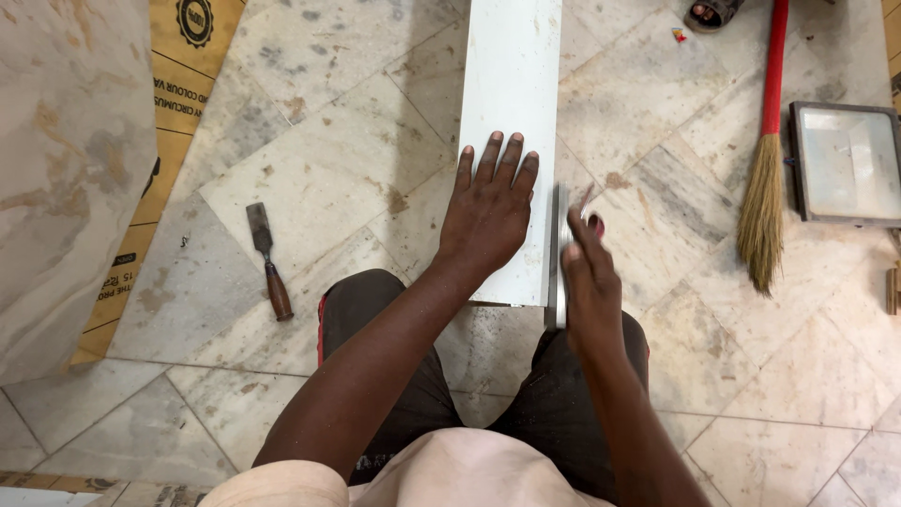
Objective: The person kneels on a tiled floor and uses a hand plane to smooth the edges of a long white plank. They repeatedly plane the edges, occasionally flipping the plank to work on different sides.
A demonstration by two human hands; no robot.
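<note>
Your left hand is lying flat and fully open on the white board, palm down, fingers spread slightly and pointing away from you. It is gripping nothing, just pressing on the board's near end.

The board is running lengthwise away from you across the marble floor, its near end sitting over your knees.

Your right hand is hovering at the board's right edge, just beside your left hand, fingers partly curled. It is pinching something small with a red tip (blurred, can't tell what it is). A grey metal strip is lying along the board's right edge, directly under that hand.

Left of the board, well apart, a chisel with a brown wooden handle is lying on the floor. Further left, a cardboard sheet.

Right of the board, a broom with a red handle is lying on the floor, and beyond it a shallow grey tray.
</note>
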